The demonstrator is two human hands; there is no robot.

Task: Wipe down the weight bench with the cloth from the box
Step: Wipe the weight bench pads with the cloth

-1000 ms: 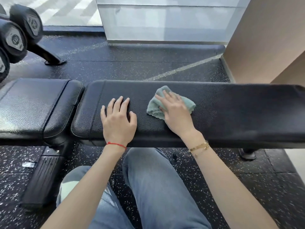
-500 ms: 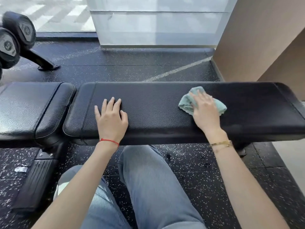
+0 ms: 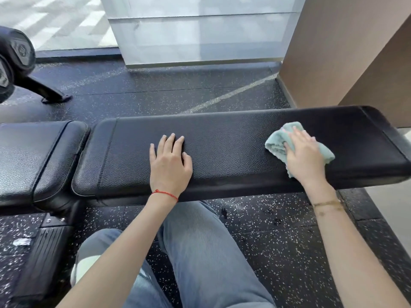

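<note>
The weight bench (image 3: 222,152) spans the view from 9 o'clock to 3 o'clock, its long black back pad directly before my knees. A shorter seat pad (image 3: 37,156) adjoins it at 9 o'clock. The speckled rubber floor (image 3: 166,92) extends to 12 o'clock, with a dumbbell rack (image 3: 15,63) at 10 o'clock and a tan wall (image 3: 344,52) at 2 o'clock.

My left hand (image 3: 170,165) rests flat on the pad near its middle, fingers straight and together, grasping nothing. It serves as a brace. My right hand (image 3: 304,154) presses the cloth (image 3: 275,143) onto the pad at 3 o'clock, close to the pad's right end. The fingers lie extended over the fabric rather than curled round it, so this is a flat press, not a clench. The cloth is bunched, pale green, and shows on both sides of the hand.

Change: one second ago the cloth lay just beside the left hand; half a second ago it was past the pad's middle; now it is well apart from the left hand, near the end. The left hand has kept its place on the pad.

Meaning for the task: in my judgement, one stroke along the long pad is nearly complete. The end section past the cloth and the seat pad show no contact at this moment, and likely need further passes.
</note>
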